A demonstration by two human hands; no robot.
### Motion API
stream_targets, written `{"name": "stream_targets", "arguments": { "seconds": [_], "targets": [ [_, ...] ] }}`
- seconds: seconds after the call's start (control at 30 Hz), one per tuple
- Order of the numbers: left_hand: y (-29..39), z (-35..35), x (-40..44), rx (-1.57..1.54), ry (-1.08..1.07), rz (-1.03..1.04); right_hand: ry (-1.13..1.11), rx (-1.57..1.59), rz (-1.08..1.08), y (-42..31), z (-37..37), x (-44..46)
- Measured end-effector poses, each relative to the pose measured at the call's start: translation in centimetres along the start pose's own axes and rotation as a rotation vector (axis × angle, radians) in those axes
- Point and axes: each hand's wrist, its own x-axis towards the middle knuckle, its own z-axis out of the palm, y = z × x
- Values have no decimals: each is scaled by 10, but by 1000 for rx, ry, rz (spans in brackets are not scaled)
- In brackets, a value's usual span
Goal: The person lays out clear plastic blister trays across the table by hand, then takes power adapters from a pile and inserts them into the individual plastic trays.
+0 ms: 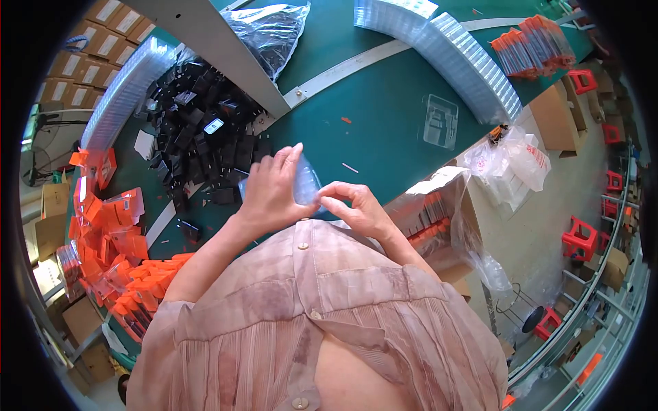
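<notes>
Close against my shirt, a transparent plastic blister pack [306,179] is held between my two hands. My left hand [271,188] grips it from the left, fingers over its top and thumb toward its lower right edge. At that same edge my right hand [358,211] pinches the plastic between thumb and fingers. Part of the pack is hidden behind my left hand, so I cannot tell what is inside. Beside my left hand lies a big heap of small black plastic parts [199,130].
Orange-topped packs [116,226] pile up at left; more [531,48] lie far right. Nested transparent trays [473,68] curve along the back. One loose tray [440,122] rests on the green table [370,89]. A metal post [226,48] rises near the heap. An open carton [435,219] stands at right.
</notes>
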Motion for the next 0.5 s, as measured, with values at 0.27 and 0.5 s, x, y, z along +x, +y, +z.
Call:
{"name": "stream_targets", "arguments": {
  "seconds": [0.27,0.5],
  "targets": [
    [5,76,-16,702,426,389,305,-611,-188,48,-3,-2],
    [16,28,-21,266,145,497,804,-1013,-215,34,-102,-6]
  ]
}}
